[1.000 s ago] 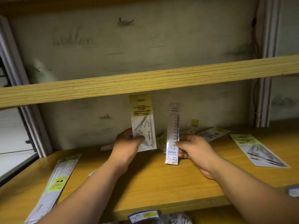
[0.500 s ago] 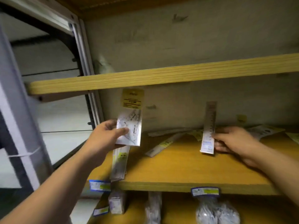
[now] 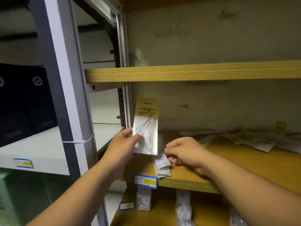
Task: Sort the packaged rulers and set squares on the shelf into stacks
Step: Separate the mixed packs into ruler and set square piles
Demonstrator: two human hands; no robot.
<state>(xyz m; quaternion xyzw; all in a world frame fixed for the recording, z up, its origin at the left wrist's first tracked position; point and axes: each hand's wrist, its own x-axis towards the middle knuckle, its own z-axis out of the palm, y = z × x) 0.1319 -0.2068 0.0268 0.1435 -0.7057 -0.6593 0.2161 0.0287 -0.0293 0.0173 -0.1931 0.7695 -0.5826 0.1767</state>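
Observation:
My left hand [image 3: 125, 144] holds a packaged set square [image 3: 146, 126] upright by its lower left edge; the pack has a yellow header card. My right hand [image 3: 182, 150] pinches a narrow packaged ruler [image 3: 160, 160], low at the left front corner of the wooden shelf [image 3: 219, 163], on top of longer ruler packs [image 3: 163, 172] lying there. The ruler's upper part is hidden behind the set square. A loose heap of more packages [image 3: 254, 139] lies at the back right of the shelf.
A wooden shelf board [image 3: 187, 72] runs above. Grey metal uprights [image 3: 65, 98] stand at the left, with dark boxes [image 3: 21, 101] on the neighbouring shelf. Blue price tags [image 3: 145, 180] hang on the shelf edge. Bagged goods [image 3: 183, 207] sit on the shelf below.
The view has swung left. My right hand has carried the ruler left and down onto the ruler packs at the shelf's left corner. My left hand still holds the set square upright.

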